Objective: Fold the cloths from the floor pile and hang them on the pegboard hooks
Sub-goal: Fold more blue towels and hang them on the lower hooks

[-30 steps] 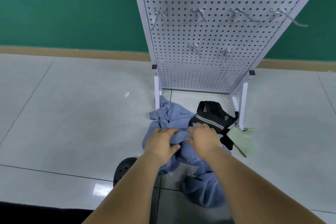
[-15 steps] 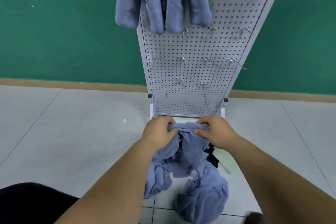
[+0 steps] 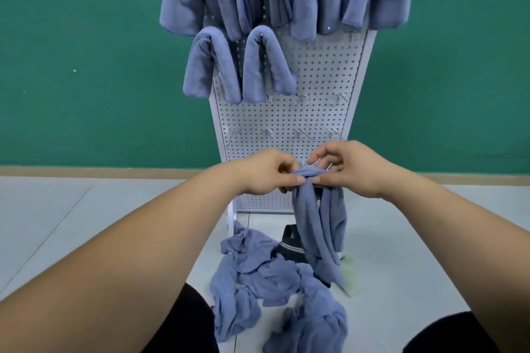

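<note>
A blue-grey cloth (image 3: pixel 317 223) hangs bunched from both my hands in front of the white pegboard (image 3: pixel 312 112). My left hand (image 3: pixel 266 173) pinches its top edge on the left, and my right hand (image 3: pixel 348 167) grips the same edge just to the right. The cloth's lower end dangles toward the floor pile of blue cloths (image 3: pixel 269 284). Several folded blue cloths (image 3: pixel 258 63) hang over hooks on the upper pegboard. Bare metal hooks (image 3: pixel 299 132) stick out in rows lower down, just above my hands.
A black strap-like item with white stripes (image 3: pixel 289 246) lies on the tiled floor by the pile, with a pale green scrap (image 3: pixel 348 265) beside it. The pegboard stands on white legs against a green wall (image 3: pixel 86 66). My dark-clothed knees show at the bottom corners.
I have lifted one cloth off the floor pile, raising it to the pegboard's lower hooks. My view has tilted up, showing the hung cloths above.
</note>
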Demonstrator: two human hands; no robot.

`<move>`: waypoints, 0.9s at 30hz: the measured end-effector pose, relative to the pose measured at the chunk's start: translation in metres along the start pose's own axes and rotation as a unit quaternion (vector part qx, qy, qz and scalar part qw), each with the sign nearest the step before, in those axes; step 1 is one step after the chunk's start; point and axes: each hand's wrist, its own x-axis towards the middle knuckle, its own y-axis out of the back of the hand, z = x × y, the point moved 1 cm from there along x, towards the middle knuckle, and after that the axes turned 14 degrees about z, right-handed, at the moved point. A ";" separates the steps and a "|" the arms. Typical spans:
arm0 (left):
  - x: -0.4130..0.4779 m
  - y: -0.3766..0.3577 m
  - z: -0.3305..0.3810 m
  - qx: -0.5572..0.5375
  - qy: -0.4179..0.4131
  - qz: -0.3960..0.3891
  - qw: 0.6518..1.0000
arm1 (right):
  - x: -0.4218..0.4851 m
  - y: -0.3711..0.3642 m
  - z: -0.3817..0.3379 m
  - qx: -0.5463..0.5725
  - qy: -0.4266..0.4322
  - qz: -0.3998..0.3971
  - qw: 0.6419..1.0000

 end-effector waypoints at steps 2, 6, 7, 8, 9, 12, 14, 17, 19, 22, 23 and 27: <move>0.004 0.000 -0.002 0.021 -0.008 0.016 1.000 | -0.001 0.008 0.009 -0.074 0.005 0.007 0.997; 0.012 -0.012 -0.011 0.002 -0.026 0.060 0.998 | -0.003 0.016 0.025 -0.164 0.015 0.018 0.986; 0.015 -0.015 -0.012 0.003 -0.030 0.057 0.998 | -0.004 0.016 0.031 -0.167 0.010 0.016 0.986; 0.018 -0.017 -0.012 0.008 -0.034 0.054 0.998 | -0.005 0.016 0.037 -0.174 0.008 0.009 0.985; 0.021 -0.019 -0.013 0.012 -0.038 0.052 0.998 | -0.005 0.016 0.043 -0.182 0.007 0.005 0.983; 0.029 -0.020 -0.017 0.040 -0.051 0.030 0.997 | -0.005 0.022 0.061 -0.179 0.002 0.010 0.984; 0.030 -0.018 -0.025 0.082 -0.048 -0.004 0.995 | -0.004 0.029 0.073 -0.165 -0.004 0.011 0.986; 0.031 -0.005 -0.044 0.153 -0.022 -0.048 0.987 | -0.001 0.045 0.096 -0.182 -0.020 0.029 0.983; 0.031 0.004 -0.059 0.179 0.012 -0.069 0.981 | 0.000 0.056 0.113 -0.208 -0.042 0.037 0.977; 0.033 0.016 -0.078 0.188 0.047 -0.064 0.979 | -0.001 0.064 0.133 -0.246 -0.081 0.026 0.966; 0.034 0.019 -0.083 0.187 0.056 -0.054 0.979 | -0.001 0.065 0.138 -0.256 -0.094 0.021 0.962; 0.038 0.019 -0.091 0.174 0.078 -0.019 0.982 | 0.000 0.063 0.147 -0.252 -0.132 0.012 0.959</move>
